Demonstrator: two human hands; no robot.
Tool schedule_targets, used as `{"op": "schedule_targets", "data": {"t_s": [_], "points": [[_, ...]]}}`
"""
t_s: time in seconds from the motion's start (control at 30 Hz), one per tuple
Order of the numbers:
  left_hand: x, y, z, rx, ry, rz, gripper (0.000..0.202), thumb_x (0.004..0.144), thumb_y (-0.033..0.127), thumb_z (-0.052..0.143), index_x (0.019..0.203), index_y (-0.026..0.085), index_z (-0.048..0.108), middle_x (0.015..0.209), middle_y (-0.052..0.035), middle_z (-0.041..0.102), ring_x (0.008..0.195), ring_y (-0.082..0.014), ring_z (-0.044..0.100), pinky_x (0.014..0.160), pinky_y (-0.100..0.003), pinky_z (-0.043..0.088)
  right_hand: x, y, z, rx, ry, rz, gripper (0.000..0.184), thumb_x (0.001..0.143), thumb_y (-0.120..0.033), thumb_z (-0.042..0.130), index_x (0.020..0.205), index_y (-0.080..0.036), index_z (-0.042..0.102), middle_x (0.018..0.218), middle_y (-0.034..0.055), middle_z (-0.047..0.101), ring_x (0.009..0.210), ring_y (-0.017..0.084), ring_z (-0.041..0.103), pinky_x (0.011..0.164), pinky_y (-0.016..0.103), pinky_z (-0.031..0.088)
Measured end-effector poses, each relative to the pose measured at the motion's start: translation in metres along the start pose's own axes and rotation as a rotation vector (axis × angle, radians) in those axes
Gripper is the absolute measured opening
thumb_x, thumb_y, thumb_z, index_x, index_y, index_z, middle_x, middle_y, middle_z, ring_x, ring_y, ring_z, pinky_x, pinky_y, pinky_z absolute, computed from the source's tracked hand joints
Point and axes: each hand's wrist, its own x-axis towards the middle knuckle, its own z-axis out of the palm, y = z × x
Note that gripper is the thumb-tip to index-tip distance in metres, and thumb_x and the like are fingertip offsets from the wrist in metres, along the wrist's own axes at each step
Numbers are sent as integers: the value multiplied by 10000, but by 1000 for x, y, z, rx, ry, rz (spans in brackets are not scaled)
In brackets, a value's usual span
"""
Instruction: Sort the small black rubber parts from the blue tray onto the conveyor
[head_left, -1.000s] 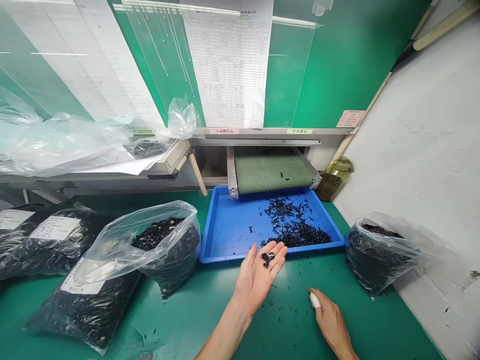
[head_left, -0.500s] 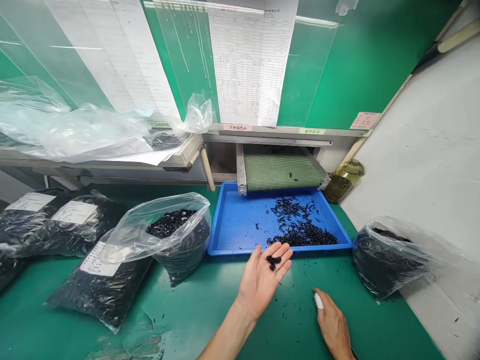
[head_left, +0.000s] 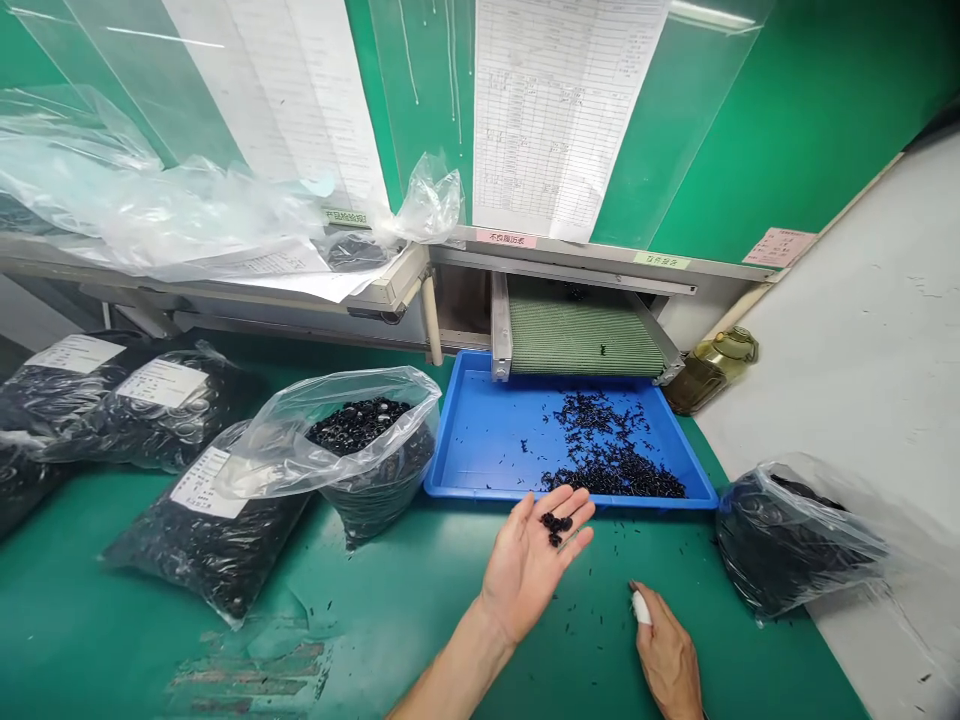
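Note:
My left hand (head_left: pixel 529 565) is held palm up in front of the blue tray, its fingers stretched out. A small clump of black ring-like parts (head_left: pixel 556 527) lies loose on its fingers. To the right, low over the green table, my right hand (head_left: pixel 670 645) shows its back, with the thumb and forefinger close together. A white wrap (head_left: pixel 641 608) covers one digit of it. The other fingers are curled out of sight, so anything in them is hidden. Behind the hands, the blue tray (head_left: pixel 469 420) bears many tiny black pieces (head_left: pixel 615 465), heaped toward its front right.
A green conveyor belt (head_left: pixel 585 330) ends above the tray. Open bags of black parts stand left (head_left: pixel 375 480) and right (head_left: pixel 795 540); labelled bags (head_left: pixel 202 530) lie farther left. An amber jar (head_left: pixel 712 370) leans by the wall. Black bits are scattered on the green table (head_left: pixel 420 620).
The camera view has shifted, so the tray and bags sit slightly differently in the picture. Both hands keep nearly the same pose, and the black parts remain on my left hand.

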Motion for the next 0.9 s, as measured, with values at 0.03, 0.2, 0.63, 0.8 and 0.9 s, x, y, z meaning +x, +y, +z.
{"op": "schedule_targets", "data": {"t_s": [0.03,0.2,0.63,0.8,0.9], "points": [[0,0,0,-3,-3,1,445,920,373,411,1166,35,564,1354,-210,475,1274,-319,416,1081,-444,293,0,0,0,-3,-2,4,397,860,-271,301,1093,-179,609,1103,92,671,899,213,670,690,301,568],[-1,-1,-4,-36,-27,0,468,922,379,400,1183,22,553,1353,-219,473,1283,-312,405,1088,-431,278,0,1,-1,-11,-18,20,408,860,-283,297,1092,-172,613,1100,97,670,910,219,664,691,302,562],[-5,-2,-4,-117,-22,-28,477,925,382,387,1209,27,533,1357,-212,470,1284,-302,406,1096,-422,260,0,-2,-3,-25,-36,59,416,857,-293,292,1092,-148,603,1098,116,662,906,236,650,691,327,534],[-3,0,-7,-126,-40,-34,484,928,381,377,1225,27,521,1357,-210,473,1289,-299,400,1099,-425,255,0,-4,-3,-65,-27,60,423,840,-271,286,1086,-151,609,1090,107,666,887,235,651,646,315,532],[-1,0,-8,-123,-59,-36,486,928,390,375,1221,34,529,1360,-206,471,1295,-299,392,1102,-427,250,0,-5,-4,-81,-35,57,425,842,-270,283,1100,-153,601,1084,108,667,863,231,655,634,311,531]]}}
